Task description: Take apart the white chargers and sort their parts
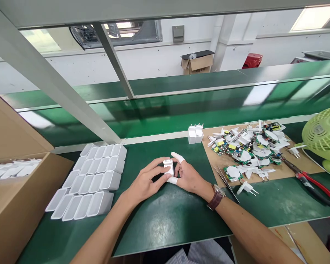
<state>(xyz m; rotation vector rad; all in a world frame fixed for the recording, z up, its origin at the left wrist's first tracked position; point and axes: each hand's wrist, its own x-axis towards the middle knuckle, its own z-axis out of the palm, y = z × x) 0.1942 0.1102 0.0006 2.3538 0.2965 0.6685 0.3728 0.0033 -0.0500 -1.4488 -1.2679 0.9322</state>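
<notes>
A small white plug-charger case [168, 169] is held over the green bench between my two hands. My left hand [150, 178] grips it from the left with thumb and fingers. My right hand [191, 173] closes round its right side, with white finger cots on the thumb and one finger. The case's underside is hidden by my fingers. Rows of empty white cases [99, 165] lie on the left. Behind my hands stand a few white chargers [195, 134] with their pins up. To the right is a pile of circuit boards [244, 146] with white plug parts.
Brown cardboard [214, 172] lies under the boards. Tweezers [227, 183] and red-handled pliers [309, 178] rest right of my hands. A green fan [323, 135] stands at the right edge. An open carton [30, 198] of white parts fills the left; a metal post [71, 95] slants down behind.
</notes>
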